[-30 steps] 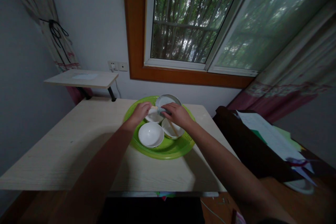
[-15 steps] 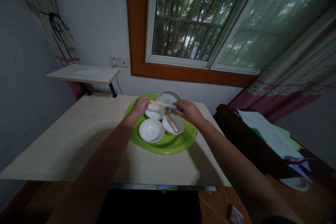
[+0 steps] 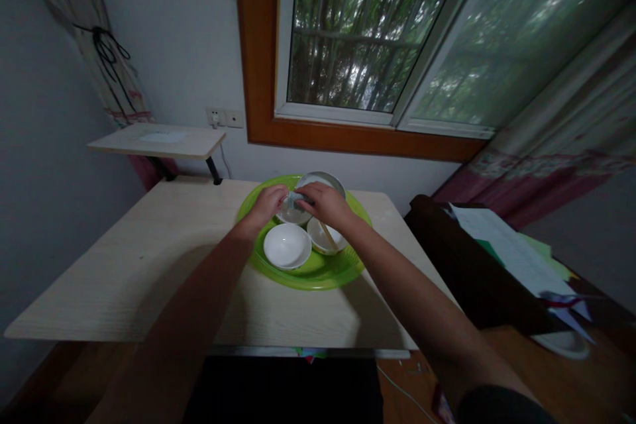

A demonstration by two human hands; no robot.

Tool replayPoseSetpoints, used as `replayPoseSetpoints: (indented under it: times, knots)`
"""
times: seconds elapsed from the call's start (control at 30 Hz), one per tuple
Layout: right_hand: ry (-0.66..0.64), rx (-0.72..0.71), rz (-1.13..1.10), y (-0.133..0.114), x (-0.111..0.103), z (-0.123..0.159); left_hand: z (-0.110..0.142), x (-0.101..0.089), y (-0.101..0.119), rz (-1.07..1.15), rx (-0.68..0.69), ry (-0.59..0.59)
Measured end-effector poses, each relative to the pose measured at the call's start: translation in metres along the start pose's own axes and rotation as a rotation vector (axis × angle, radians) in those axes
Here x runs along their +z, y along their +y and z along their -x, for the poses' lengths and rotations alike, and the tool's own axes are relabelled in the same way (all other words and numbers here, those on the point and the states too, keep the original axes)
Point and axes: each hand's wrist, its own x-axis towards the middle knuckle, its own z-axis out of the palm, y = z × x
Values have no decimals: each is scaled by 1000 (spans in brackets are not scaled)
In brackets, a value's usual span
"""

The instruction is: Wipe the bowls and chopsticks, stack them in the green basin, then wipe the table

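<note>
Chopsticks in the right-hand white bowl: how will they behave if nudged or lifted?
The chopsticks are probably stiff and light: slim, straight, wood-coloured. Nudged, they may slide or roll, since they slant inside the curved white bowl. Lifting them might bump the right hand, close by their upper part.

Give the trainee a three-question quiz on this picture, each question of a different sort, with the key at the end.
1. Multiple choice. What does the right hand hold?
A) a spoon
B) a grey cloth
C) a cup

2. True or false. Chopsticks slant over the bowl nearest the right forearm.

3. Fill in the missing colour. The white bowl nearest the person stands inside a ____ basket.

Key: 1. B; 2. True; 3. green.
</note>
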Motion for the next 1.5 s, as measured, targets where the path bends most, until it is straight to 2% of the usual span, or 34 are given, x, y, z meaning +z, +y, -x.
replayPoseSetpoints:
  times: [0.13,0.33,0.57,0.63,0.77,0.87,1.03,1.17,1.3,1.5]
  knots:
    - [-3,28,38,10,-5,10,-2,-1,0,27,-11,47]
    - [-12,73,142,45,-16,42,-1,-1,5,46,-4,72]
    - [-16,127,228,79,-41,68,-3,-2,-2,-15,-21,105]
    - [65,181,254,82,-48,71,-4,-2,-3,-37,-19,100]
    - [348,288,319,77,-53,70,-3,-1,-3,-83,3,75]
    - [429,294,325,62,-48,60,1,1,-1,-118,32,25]
    - [290,155,188,28,-25,32,4,4,4,-162,74,-104]
    - [102,46,134,8,-4,15,2,4,7,-220,149,-107]
    - [11,78,117,4,7,11,2,4,9,-254,158,-92]
    - [-64,150,65,13,3,22,2,8,7,-311,189,-148]
